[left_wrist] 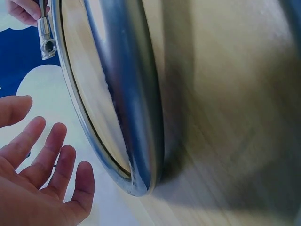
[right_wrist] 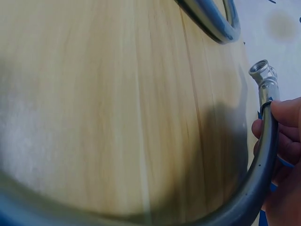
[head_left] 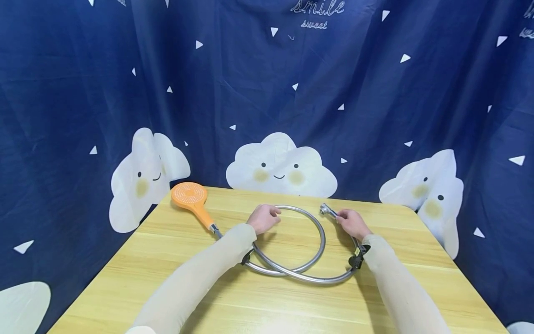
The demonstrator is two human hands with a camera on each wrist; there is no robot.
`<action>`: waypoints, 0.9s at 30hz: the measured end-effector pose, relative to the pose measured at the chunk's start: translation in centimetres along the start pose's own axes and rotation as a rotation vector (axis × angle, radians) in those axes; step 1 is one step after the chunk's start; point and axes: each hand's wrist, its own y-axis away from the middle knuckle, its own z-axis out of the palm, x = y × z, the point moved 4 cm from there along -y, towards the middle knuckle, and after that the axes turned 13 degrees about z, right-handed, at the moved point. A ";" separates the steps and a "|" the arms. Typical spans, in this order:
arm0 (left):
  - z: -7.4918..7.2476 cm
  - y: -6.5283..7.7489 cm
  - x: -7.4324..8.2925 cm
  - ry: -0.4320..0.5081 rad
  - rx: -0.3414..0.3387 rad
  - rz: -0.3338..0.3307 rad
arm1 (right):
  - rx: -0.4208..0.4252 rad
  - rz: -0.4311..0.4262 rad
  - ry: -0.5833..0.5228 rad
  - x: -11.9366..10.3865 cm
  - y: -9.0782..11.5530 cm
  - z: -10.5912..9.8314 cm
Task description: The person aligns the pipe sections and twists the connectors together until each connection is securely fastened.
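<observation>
A silvery shower hose [head_left: 322,241] lies looped on the wooden table, joined at its far left end to an orange shower head [head_left: 189,194]. Between thumb and fingers, my right hand [head_left: 352,223] pinches the hose just behind its chrome end fitting [right_wrist: 267,77], whose round opening shows in the right wrist view. My left hand [head_left: 264,219] hovers by the loop's left side. In the left wrist view its fingers [left_wrist: 49,146] are spread and loosely bent, holding nothing, apart from the hose [left_wrist: 127,84].
The wooden table [head_left: 137,283] ends at a dark blue curtain [head_left: 250,93] with clouds and triangles, which stands behind and at both sides. The shower head rests by the back left corner. Each wrist wears a dark strap, and the hose passes close beneath both forearms.
</observation>
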 end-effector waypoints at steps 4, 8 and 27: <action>-0.2 0.0 0.1 0.002 0.001 -0.008 | 0.010 -0.008 0.016 0.2 0.0 -0.2; -0.2 0.0 0.2 -0.007 0.000 -0.009 | 0.009 -0.005 0.024 0.3 0.0 -0.2; -0.1 0.3 0.5 -0.020 -0.009 0.010 | -0.020 -0.022 0.089 0.9 0.4 -0.1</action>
